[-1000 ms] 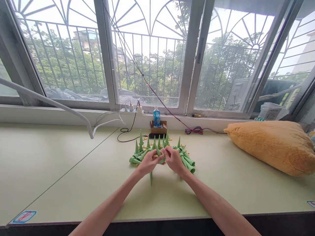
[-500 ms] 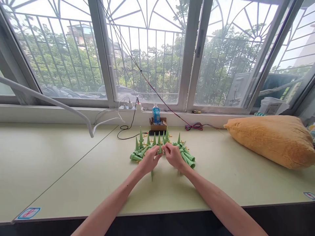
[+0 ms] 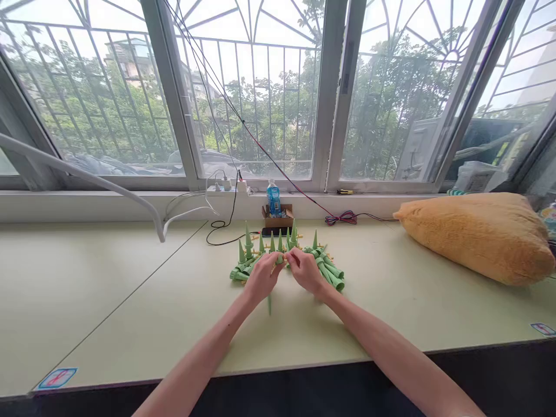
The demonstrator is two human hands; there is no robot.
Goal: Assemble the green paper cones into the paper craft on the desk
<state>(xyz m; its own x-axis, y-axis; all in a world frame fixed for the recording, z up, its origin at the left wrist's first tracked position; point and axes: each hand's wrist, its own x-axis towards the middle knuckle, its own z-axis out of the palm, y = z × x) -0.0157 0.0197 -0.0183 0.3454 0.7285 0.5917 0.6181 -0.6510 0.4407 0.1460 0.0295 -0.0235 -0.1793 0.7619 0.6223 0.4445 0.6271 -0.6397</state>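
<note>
Window frames back my pale table; my left hand curls round a green piece, between my hands; my right hand's fingertips bunch beside it, gripping what I cannot tell; a bumping knuckle could topple the standing cones; the blue bottle's label and sticker's red mark are unreadable.

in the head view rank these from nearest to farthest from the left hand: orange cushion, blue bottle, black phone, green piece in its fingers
1. Green piece: in the left hand itself
2. Black phone: just beyond the hands
3. Blue bottle: farther back, behind the phone
4. Orange cushion: far off to the right
</note>
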